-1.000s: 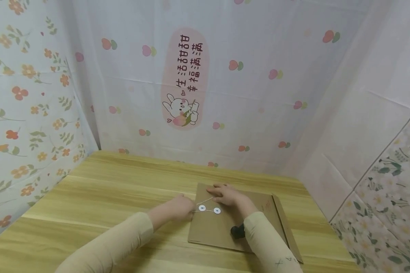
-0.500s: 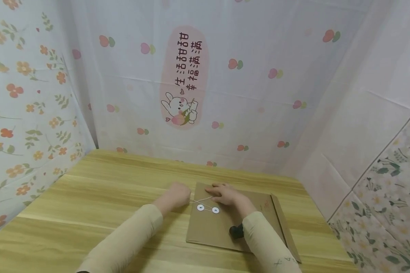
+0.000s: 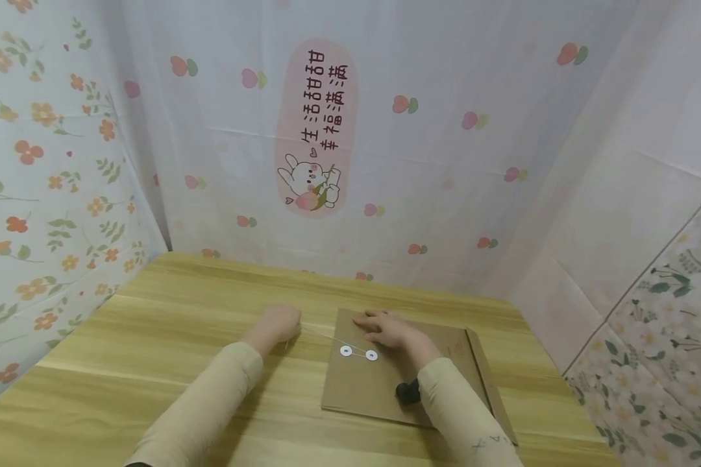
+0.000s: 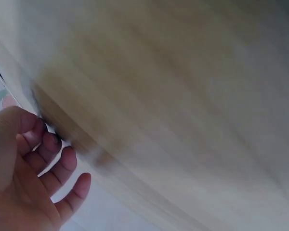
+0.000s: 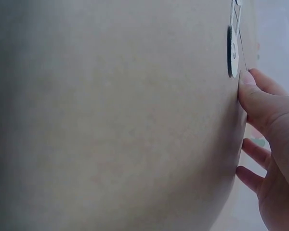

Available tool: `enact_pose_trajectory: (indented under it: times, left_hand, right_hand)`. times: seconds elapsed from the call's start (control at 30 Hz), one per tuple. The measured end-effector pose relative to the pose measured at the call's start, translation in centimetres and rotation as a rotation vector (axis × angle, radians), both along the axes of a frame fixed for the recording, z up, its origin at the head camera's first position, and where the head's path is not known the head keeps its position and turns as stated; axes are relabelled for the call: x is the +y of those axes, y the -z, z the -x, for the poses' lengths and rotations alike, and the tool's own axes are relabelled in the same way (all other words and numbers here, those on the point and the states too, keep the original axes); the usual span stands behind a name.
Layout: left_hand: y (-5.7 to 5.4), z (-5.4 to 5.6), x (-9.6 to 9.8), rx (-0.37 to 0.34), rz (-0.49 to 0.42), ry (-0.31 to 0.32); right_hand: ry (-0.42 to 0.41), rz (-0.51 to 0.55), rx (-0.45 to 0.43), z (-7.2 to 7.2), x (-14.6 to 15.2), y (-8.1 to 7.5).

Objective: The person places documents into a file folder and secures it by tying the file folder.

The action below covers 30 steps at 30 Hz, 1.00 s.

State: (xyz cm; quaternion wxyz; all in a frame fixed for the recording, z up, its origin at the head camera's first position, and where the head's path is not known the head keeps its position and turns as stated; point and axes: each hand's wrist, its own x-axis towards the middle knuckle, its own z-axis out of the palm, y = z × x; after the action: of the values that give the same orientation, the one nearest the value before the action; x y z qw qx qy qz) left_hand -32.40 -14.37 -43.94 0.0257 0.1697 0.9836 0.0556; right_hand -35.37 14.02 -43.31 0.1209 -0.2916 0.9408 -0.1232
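A brown kraft file envelope [image 3: 365, 389] lies flat on the table, with two white button discs [image 3: 346, 351] near its left edge. A thin white string [image 3: 321, 333] runs taut from the discs out past that edge to my left hand [image 3: 277, 323], which pinches it between thumb and forefinger. In the left wrist view, the other fingers [image 4: 77, 190] of that hand are loosely bent. My right hand [image 3: 388, 329] rests on the envelope just right of the discs, fingers spread. In the right wrist view, its thumb and fingertips touch the envelope's surface beside one disc [image 5: 234, 53].
The wood-grain table [image 3: 152, 363] extends left of the envelope. Behind it hangs a white printed curtain [image 3: 444, 194], with floral cloths at both sides. A black rounded object [image 3: 407, 392] sits at my right sleeve, above the envelope.
My left hand has moved left and up, away from the envelope, drawing the string out with it. The crossed strands by the discs have come apart. My right hand stays in place.
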Motion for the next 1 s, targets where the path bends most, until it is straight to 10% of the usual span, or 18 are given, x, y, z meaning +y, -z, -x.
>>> enact_pose_trajectory:
  times: [0.43,1.0]
  left_hand:
    - [-1.2,-0.1,2.0,-0.063,0.003,-0.189]
    - [-3.7,-2.3,0.6,-0.207,0.059,-0.002]
  right_hand:
    - [-0.012,-0.006,0.024,-0.1,0.0,0.2]
    - [0.007,0.004,0.016,0.0,0.2,0.2]
